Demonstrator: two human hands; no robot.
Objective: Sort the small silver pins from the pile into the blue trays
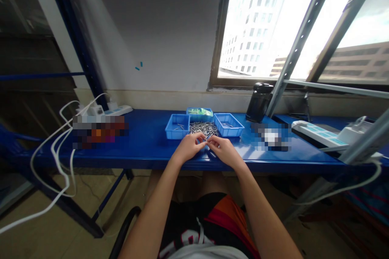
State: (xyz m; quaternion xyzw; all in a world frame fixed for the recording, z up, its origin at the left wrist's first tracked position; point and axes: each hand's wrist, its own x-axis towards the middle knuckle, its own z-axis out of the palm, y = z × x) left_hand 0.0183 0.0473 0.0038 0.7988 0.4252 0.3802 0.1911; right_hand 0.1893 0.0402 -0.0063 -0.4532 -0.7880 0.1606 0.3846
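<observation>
My left hand [191, 146] and my right hand [223, 148] meet over the front of the blue table, fingertips pinched together. Between them is a small shiny metal piece [206, 140], mostly covered by the fingers; its exact kind is too small to tell. Just beyond the fingers lies a heap of small screw-like metal pieces [203, 128]. To its left stands a blue bin [177, 133] with a few metal pieces inside, and to its right another blue bin [230, 131] also holds a few. Behind the heap, a third blue bin [199, 118] contains greenish clear plastic packets.
The blue table [146, 145] runs along a wall under a window. A black flask [259, 101] stands at back right by a metal post. Power strips [319, 132] and white cables [56, 153] lie at both sides. Blurred-out items sit left and right of the bins.
</observation>
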